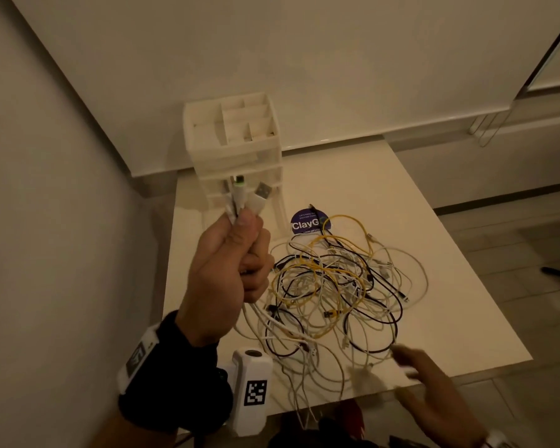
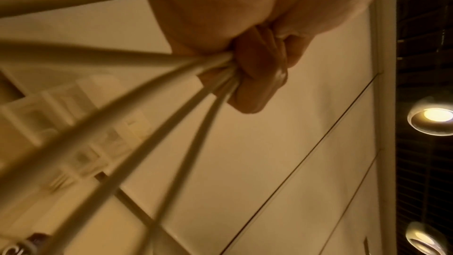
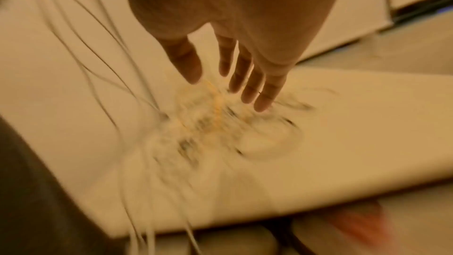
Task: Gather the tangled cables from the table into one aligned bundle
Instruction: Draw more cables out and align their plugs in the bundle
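A tangle of white, yellow and black cables lies on the white table. My left hand is raised above the table's left side and grips several white cable ends, their plugs sticking up above the fist. In the left wrist view the white cables run down out of the curled fingers. My right hand hovers over the table's near edge, fingers straight and spread, holding nothing. In the right wrist view its fingers point at the blurred cable pile.
A white drawer organiser stands at the table's back left corner, against the wall. A round purple sticker lies behind the cables. Some white cables hang over the table's near edge. The floor lies to the right.
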`<control>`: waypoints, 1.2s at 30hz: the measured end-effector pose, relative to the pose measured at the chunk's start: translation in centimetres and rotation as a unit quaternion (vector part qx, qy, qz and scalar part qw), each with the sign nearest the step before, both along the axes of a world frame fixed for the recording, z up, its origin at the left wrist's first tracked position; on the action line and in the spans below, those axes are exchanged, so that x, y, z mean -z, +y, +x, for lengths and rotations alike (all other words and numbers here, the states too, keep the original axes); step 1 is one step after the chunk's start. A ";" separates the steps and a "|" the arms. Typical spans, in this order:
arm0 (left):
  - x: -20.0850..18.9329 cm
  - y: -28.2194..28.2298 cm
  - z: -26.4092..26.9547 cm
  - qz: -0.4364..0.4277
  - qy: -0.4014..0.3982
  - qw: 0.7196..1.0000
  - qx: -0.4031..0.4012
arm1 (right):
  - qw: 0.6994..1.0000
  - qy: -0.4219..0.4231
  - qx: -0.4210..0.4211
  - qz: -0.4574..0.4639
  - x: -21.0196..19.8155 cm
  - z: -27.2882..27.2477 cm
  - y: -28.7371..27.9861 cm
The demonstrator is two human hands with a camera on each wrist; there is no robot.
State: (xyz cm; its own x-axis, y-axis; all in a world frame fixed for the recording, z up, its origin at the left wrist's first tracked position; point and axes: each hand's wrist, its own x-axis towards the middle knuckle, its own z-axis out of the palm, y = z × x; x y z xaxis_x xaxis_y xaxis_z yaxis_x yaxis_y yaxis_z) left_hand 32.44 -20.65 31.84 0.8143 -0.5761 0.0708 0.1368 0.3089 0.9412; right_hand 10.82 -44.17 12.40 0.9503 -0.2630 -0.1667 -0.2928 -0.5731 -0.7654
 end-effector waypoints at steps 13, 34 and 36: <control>1.8 0.2 -2.6 0.014 -0.019 1.000 0.005 | 0.947 -0.117 -0.268 0.135 -9.6 11.4 12.7; 2.6 -1.3 -1.9 -0.052 0.035 0.998 0.033 | 0.954 0.100 -0.276 0.060 0.4 5.4 4.3; 2.5 -1.2 -1.9 -0.052 0.043 0.997 0.027 | 0.965 0.112 -0.234 0.048 1.4 4.9 2.0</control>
